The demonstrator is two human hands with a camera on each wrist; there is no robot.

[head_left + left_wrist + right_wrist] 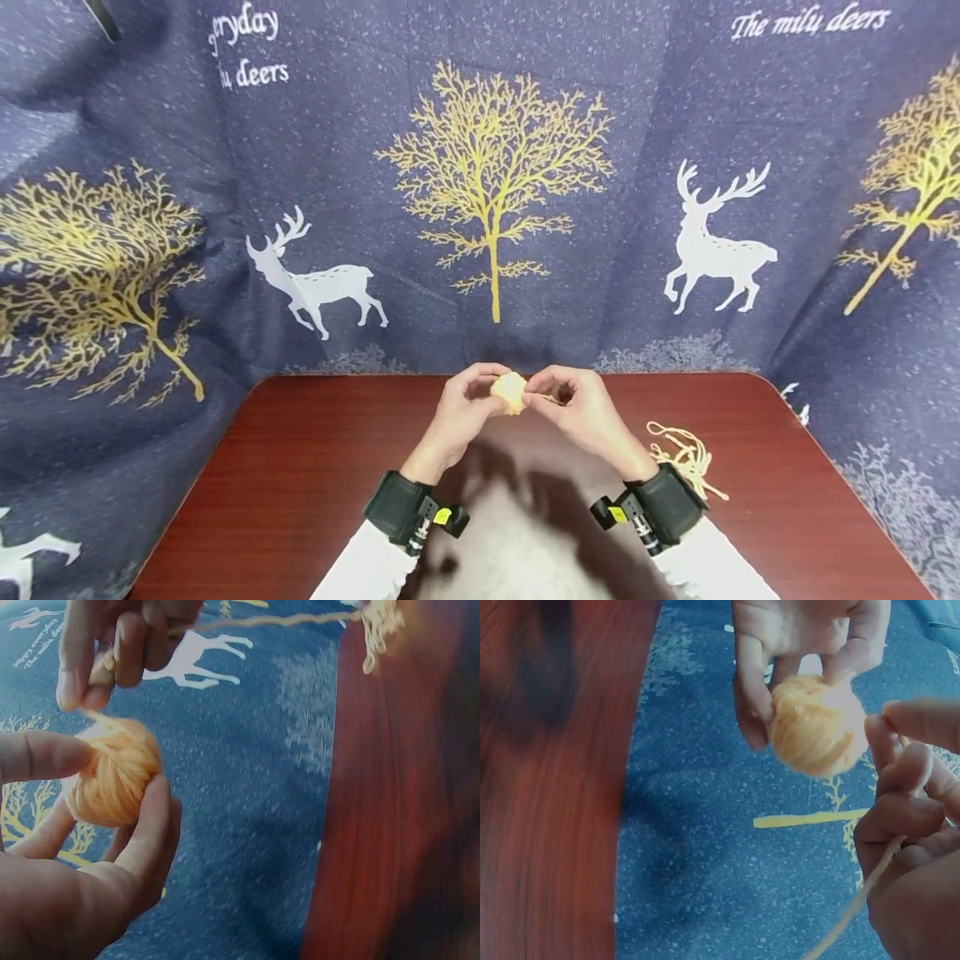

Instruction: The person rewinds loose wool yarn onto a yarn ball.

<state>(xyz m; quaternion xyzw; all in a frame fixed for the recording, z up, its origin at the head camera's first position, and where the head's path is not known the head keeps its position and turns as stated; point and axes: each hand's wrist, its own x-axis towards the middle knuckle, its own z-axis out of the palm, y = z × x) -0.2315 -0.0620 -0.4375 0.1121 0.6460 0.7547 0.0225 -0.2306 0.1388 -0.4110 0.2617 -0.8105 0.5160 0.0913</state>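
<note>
A small ball of pale orange yarn (510, 392) is up above the far part of the table. My left hand (467, 408) holds it between thumb and fingers, which show curled round it in the left wrist view. Right beside the ball, my right hand (573, 408) pinches the yarn strand (881, 866) between thumb and forefinger. The strand passes through the curled fingers and trails away below the hand. It leads toward a loose tangle of yarn (686, 458) lying on the table to the right of my right wrist.
The reddish-brown table (315, 450) has rounded far corners. Behind it hangs a dark blue cloth (525, 342) printed with trees and deer. Each wrist wears a black band with a small camera, such as the left wristband (401, 510).
</note>
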